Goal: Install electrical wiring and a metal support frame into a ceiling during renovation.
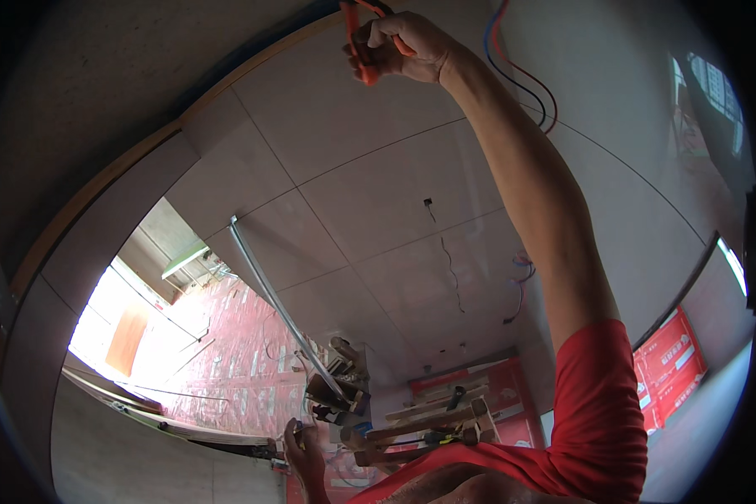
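Apparently stiff and fairly light, the one orange-handled tool (368,76) sits at the very top of the view, the right hand (412,46) clamped on it; its orange grips look the surest hold. Two loose wires (553,99) (one red, one blue) hang beside the forearm (529,168). Whether the left hand (306,458), low down, grips anything, I can't tell

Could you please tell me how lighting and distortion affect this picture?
Head view: glare whites out the opening at left; the ceiling at upper left lies dark; the wooden trim looks curved; the left hand is dim.
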`<state>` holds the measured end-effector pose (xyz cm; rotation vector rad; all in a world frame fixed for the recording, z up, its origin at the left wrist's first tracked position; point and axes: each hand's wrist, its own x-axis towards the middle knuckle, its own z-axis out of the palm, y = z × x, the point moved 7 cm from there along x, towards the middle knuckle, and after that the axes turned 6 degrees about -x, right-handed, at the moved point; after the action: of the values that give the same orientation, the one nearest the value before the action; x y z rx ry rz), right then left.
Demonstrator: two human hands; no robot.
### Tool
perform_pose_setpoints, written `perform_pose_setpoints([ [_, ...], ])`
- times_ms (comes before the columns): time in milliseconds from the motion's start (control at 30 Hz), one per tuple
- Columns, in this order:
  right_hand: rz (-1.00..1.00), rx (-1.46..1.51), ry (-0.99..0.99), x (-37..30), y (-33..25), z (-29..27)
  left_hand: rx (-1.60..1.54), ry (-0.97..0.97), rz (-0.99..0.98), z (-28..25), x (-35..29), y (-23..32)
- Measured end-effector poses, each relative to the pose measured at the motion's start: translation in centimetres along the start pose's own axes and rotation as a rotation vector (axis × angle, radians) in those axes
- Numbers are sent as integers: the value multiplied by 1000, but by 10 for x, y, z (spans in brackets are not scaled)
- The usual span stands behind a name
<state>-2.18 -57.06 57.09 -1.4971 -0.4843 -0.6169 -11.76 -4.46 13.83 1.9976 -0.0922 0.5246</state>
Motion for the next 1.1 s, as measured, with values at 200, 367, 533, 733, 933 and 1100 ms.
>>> perform_pose_setpoints([
  [200, -21, -587, 196, 4, 0, -6, -52, -66, -113, 6, -2, 7],
  [367, 11, -1230, 466, -3, -22, 13, 17, -14, -48, -3, -4, -15],
  [533, -56, -1374, 529, 2, -20, 12, 2, -20, 18, 1, -2, -6],
  [733, -3, -847, 294, 16, -6, -1, 8, 19, 20, -4, -4, -3],
  [933, -58, -79, 25, 7, 11, 2, -56, -93, -141, 6, -2, -2],
  [1100, -22, -695, 249, 12, 1, -8, 18, -83, -141, 3, 1, 8],
])
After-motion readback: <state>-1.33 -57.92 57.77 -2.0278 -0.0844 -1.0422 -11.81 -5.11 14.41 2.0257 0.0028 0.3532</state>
